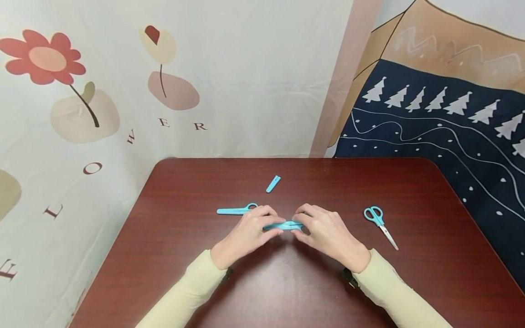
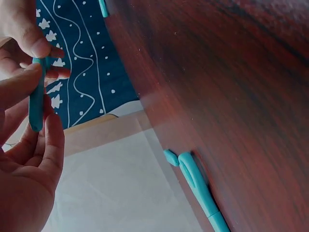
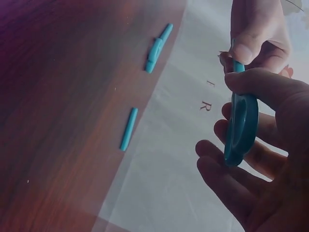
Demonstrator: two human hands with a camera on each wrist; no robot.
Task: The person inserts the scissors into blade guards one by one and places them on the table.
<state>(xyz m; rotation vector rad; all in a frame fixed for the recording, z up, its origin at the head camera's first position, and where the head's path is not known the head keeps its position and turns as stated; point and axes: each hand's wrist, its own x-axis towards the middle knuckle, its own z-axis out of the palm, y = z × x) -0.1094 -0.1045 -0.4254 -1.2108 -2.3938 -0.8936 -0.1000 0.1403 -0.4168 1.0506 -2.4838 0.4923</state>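
Between my two hands is a pair of blue scissors (image 1: 289, 225) with a blade cover on, raised over the table's middle. My left hand (image 1: 249, 226) pinches the covered blade end, with thumb and fingers on either side; the cover (image 2: 36, 104) shows in the left wrist view. My right hand (image 1: 328, 230) pinches the scissors near the handle end. In the right wrist view the finger loops (image 3: 244, 125) hang beside my right fingers, and the thumb presses higher up. The blades are hidden inside the cover.
Another covered pair of scissors (image 1: 234, 211) lies just beyond my left hand. A loose blue blade cover (image 1: 273, 184) lies farther back. Uncovered scissors (image 1: 380, 224) lie at the right, blades toward the near right. The brown table (image 1: 172, 255) meets a printed cloth backdrop (image 1: 262, 91).
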